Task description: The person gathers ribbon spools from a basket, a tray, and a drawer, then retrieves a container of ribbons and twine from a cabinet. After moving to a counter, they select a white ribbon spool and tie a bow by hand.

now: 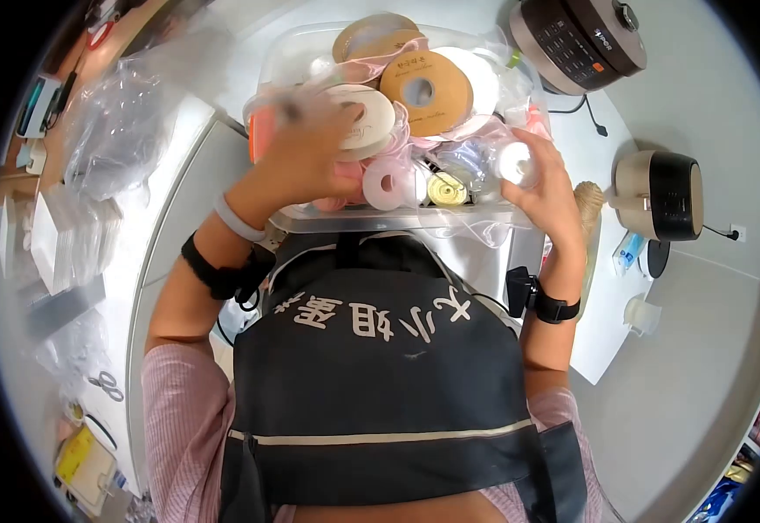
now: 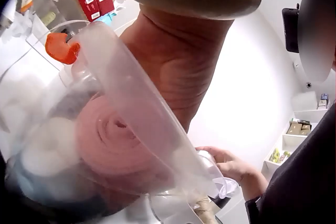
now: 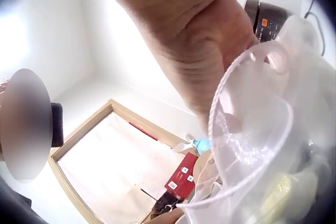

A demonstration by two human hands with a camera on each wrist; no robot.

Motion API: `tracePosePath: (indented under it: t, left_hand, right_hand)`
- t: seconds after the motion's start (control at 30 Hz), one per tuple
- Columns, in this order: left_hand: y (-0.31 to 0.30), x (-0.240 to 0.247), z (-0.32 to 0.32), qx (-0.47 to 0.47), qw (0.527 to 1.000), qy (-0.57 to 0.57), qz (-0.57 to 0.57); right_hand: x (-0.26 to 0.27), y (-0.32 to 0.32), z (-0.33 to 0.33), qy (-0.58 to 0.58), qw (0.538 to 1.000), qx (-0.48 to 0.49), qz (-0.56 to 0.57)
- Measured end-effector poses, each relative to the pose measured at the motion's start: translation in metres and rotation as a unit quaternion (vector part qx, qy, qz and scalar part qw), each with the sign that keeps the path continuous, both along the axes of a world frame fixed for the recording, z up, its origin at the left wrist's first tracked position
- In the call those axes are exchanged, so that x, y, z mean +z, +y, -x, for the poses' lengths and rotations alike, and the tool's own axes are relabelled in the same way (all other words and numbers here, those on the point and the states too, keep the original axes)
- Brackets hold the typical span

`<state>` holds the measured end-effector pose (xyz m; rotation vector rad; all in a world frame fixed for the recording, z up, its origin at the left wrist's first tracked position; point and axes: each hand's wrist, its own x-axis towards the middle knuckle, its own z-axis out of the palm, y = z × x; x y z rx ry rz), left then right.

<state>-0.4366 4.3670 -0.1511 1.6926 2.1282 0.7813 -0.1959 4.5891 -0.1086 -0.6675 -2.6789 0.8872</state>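
A clear plastic bin [image 1: 397,220] holds many ribbon spools and rolls in front of the person. The left hand [image 1: 301,161] reaches over its left side, fingers motion-blurred at a white ribbon spool [image 1: 371,131]; I cannot tell whether they grip it. Below that hand lies a pale pink roll [image 1: 383,185]. On the right side of the bin, the right hand [image 1: 550,192] holds a white ribbon roll [image 1: 516,164] between thumb and fingers. Brown card spools [image 1: 441,83] lie on top in the middle. Through the bin wall, the left wrist view shows a pink rolled ribbon [image 2: 113,134].
A rice cooker [image 1: 576,44] stands behind the bin at right, with a beige and black appliance [image 1: 659,196] nearer. At left are plastic bags [image 1: 114,131], a stack of white packets [image 1: 70,235] and scissors [image 1: 106,386]. An orange latch [image 2: 62,48] sits on the bin's edge.
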Motion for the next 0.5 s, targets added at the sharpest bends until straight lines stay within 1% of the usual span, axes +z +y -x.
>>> tracePosePath:
  t: [0.07, 0.1, 0.17, 0.2, 0.27, 0.3, 0.37, 0.4, 0.47, 0.5]
  left_hand:
    - [0.002, -0.006, 0.008, 0.013, 1.000, 0.005, -0.024]
    - [0.002, -0.006, 0.010, 0.012, 1.000, 0.004, -0.023]
    - [0.004, 0.004, 0.014, 0.042, 0.999, 0.018, -0.023]
    - [0.005, 0.006, 0.017, 0.042, 0.999, 0.018, -0.023]
    - [0.004, 0.010, 0.021, 0.058, 0.998, 0.000, -0.027]
    - [0.003, 0.015, 0.026, 0.059, 0.998, 0.001, -0.025]
    - [0.000, 0.024, 0.038, 0.106, 0.992, -0.054, 0.046]
    - [-0.002, 0.024, 0.043, 0.108, 0.992, -0.054, 0.048]
    - [-0.007, 0.025, 0.052, 0.112, 0.976, -0.172, -0.071]
    - [-0.009, 0.024, 0.054, 0.144, 0.930, -0.323, -0.106]
  right_hand:
    - [-0.002, 0.008, -0.005, -0.051, 0.989, -0.040, -0.130]
    - [-0.001, 0.007, -0.006, -0.052, 0.989, -0.040, -0.129]
    - [0.009, -0.002, -0.004, 0.021, 0.992, -0.053, -0.116]
    - [0.015, -0.009, 0.001, 0.021, 0.992, -0.053, -0.115]
    - [0.025, -0.028, 0.016, 0.077, 0.985, -0.041, -0.152]
    - [0.023, -0.033, 0.025, 0.097, 0.987, 0.007, -0.130]
    - [0.023, -0.052, 0.045, 0.042, 0.992, 0.115, -0.009]
    - [0.017, -0.060, 0.057, 0.042, 0.992, 0.116, -0.007]
    - [-0.001, -0.072, 0.076, -0.057, 0.977, 0.204, -0.041]
    - [-0.010, -0.076, 0.081, -0.057, 0.976, 0.207, -0.038]
